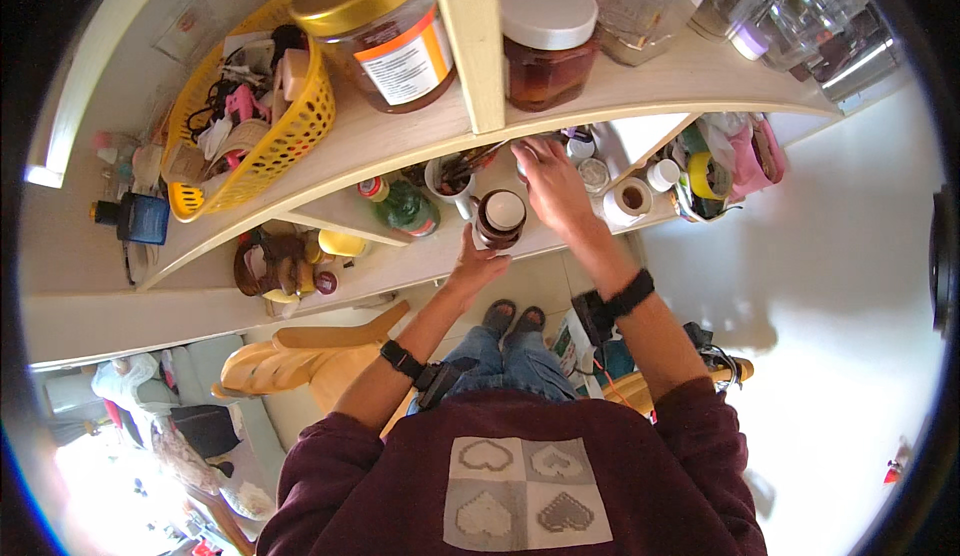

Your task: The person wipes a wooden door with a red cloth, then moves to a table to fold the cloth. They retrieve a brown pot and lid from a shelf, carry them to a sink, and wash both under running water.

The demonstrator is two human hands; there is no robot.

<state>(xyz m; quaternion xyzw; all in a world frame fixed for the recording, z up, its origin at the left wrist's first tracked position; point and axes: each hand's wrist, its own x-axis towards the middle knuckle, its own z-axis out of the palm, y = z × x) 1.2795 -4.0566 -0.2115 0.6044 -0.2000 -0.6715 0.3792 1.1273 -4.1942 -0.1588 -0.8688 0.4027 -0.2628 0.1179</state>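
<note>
A brown jar with a white lid (504,211) stands on the lower shelf (397,263). My left hand (478,262) is at its near side, thumb and fingers spread; whether it touches the jar I cannot tell. Beyond the jar, my right hand (545,181) reaches to the back of the same shelf with bent fingers. A small pale thing shows at its fingertips, partly hidden, and its grip is unclear. Left of the jar are a white mug (450,185) holding dark items and a green glass bottle (405,209). A small white-capped container (580,146) and a round clear-topped one (593,175) stand right of my right hand.
Above, the upper shelf (660,95) holds a yellow plastic basket (296,136), a gold-lidded jar (375,38) and a white-lidded jar (549,42). A paper roll (627,202) and yellow tape roll (709,176) are at the lower right. A wooden chair (322,361) stands at left.
</note>
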